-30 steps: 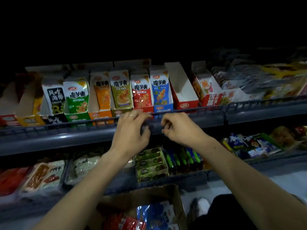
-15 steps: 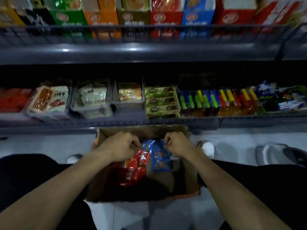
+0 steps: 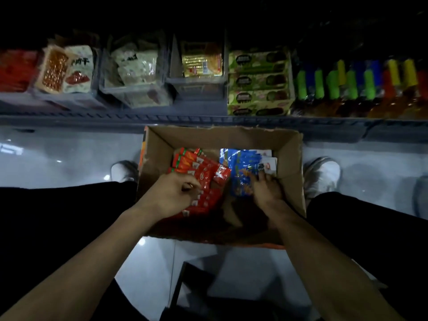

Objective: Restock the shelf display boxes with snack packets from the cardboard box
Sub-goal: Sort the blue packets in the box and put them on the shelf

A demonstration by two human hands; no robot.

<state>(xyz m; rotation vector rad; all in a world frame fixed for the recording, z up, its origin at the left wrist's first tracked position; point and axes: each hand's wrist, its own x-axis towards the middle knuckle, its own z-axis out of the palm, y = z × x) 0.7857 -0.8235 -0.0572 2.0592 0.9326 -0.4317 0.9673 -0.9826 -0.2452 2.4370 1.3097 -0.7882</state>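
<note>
Cardboard box (image 3: 289, 158) sits open on the floor between the person's feet, just in front of the low shelf (image 3: 185, 120). Inside: red snack packets (image 3: 196, 167) fanned on the left side, blue snack packets (image 3: 240, 172) on the right, the two stacks touching in the middle. Left hand (image 3: 171, 193) is over the near end of the red stack, fingers curled down onto the packets, looks like a pinch on them, grip partly hidden. Right hand (image 3: 266, 191) lies on the near right edge of the blue stack, fingers bent against the packets; can't tell if it grips or just presses. Shelf behind holds a green display box (image 3: 259, 82), clear bins, coloured bottles (image 3: 352, 82).
</note>
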